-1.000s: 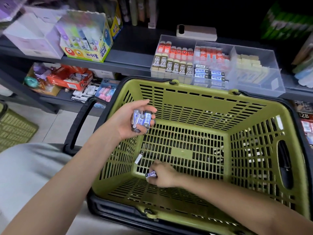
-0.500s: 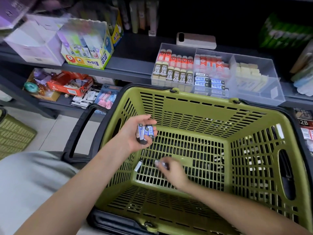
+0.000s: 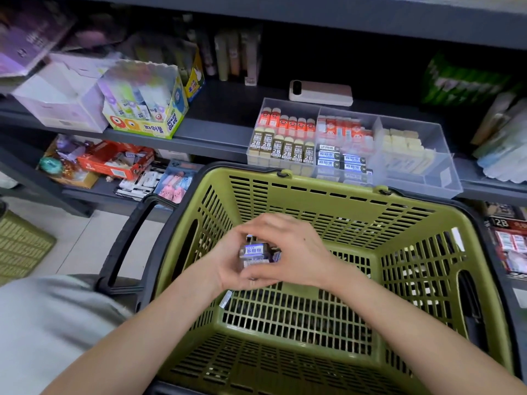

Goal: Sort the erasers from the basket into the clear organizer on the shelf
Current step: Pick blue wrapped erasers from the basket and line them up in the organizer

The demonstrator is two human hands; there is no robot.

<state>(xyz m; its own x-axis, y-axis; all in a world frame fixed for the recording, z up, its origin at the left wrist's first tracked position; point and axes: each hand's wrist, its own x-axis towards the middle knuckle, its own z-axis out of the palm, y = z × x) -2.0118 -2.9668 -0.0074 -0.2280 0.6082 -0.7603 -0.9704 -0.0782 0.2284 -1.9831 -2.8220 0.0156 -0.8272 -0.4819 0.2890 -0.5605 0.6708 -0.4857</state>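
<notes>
Blue-sleeved erasers (image 3: 254,252) clamped between left hand (image 3: 228,263) and right hand (image 3: 291,252) | right just joined — last eraser (image 3: 225,299) below | organizer (image 3: 445,178) next

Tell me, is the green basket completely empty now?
No. One small eraser lies on the floor of the green basket, below the hands, which hold the other erasers together.

I see the green basket (image 3: 356,212) open-topped, its floor bare except one small eraser (image 3: 225,299) near the left wall. Between its far rim and the clear organizer (image 3: 445,178) on the shelf edge nothing stands. The organizer's right compartment has room at the front; the upper shelf (image 3: 313,15) overhangs it.
</notes>
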